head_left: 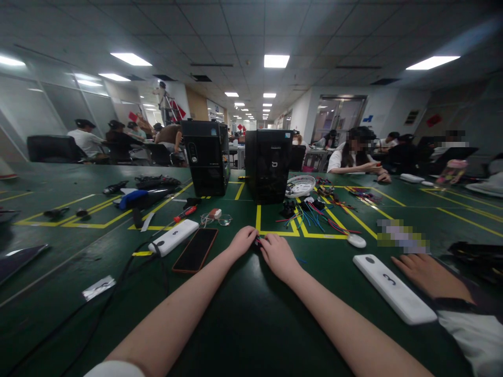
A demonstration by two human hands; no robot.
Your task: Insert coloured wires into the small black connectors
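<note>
"Small dark object with reddish flecks [257,241]: where is it sitting?"

"It is sitting between the fingertips of the person's left hand [243,241] and right hand [280,256], over the dark green tabletop [236,335]; the fingers are hiding its full shape."

"How are the hands standing?"

"Both are pinching the object, their fingertips nearly meeting."

"What is lying to the left?"

"A black-screened smartphone in an orange-brown case [195,251] is lying near the left forearm, and a white oblong block marked 8 [175,237] is lying just beside it."

"And beyond, and to the right?"

"Two black computer towers [271,180] are standing ahead; a spray of red and blue wires [315,215] is spreading right of them."
</note>
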